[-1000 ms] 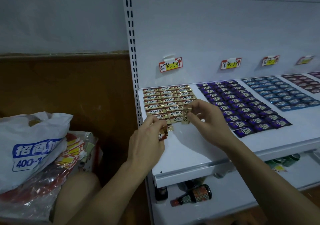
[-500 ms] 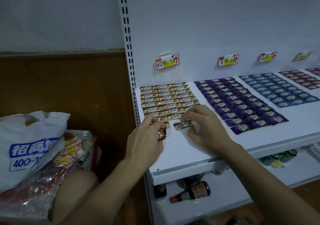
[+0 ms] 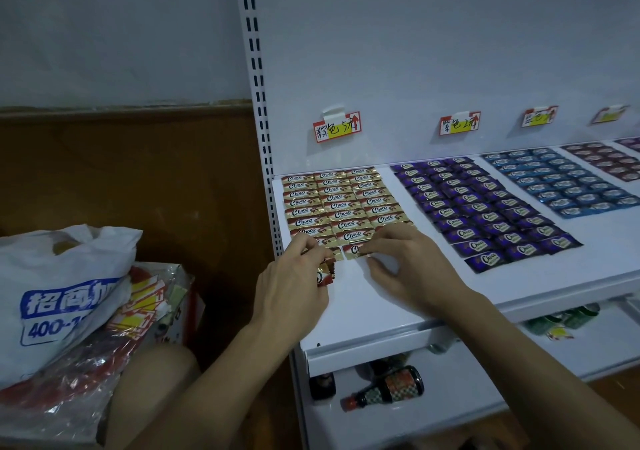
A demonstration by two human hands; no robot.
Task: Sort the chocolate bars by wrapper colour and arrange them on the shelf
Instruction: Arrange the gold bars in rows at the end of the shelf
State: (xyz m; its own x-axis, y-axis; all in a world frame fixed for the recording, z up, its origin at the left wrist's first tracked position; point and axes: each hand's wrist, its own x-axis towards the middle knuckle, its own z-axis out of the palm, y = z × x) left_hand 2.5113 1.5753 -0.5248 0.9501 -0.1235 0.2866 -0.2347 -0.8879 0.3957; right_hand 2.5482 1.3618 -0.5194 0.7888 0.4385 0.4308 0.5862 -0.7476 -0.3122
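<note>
Gold-wrapped chocolate bars [image 3: 341, 204] lie in three columns at the left end of the white shelf [image 3: 381, 304]. Purple bars [image 3: 478, 214] fill a block to their right, then blue bars [image 3: 561, 183] and dark red bars [image 3: 609, 162]. My left hand [image 3: 294, 283] grips a small bunch of gold bars [image 3: 325, 273] at the shelf's left front. My right hand [image 3: 412, 266] presses its fingertips on one gold bar [image 3: 353, 251] at the front of the middle column.
Price labels [image 3: 337, 127] hang on the shelf's back panel. A white plastic bag [image 3: 59, 297] and clear packets sit on the left beside my knee. A dark bottle [image 3: 384, 389] lies on the lower shelf, with green cans [image 3: 561, 321] to the right.
My right hand brought a gold bar down from mid-air and laid it flat at the front of the middle gold column. My left hand stayed put with its bars.
</note>
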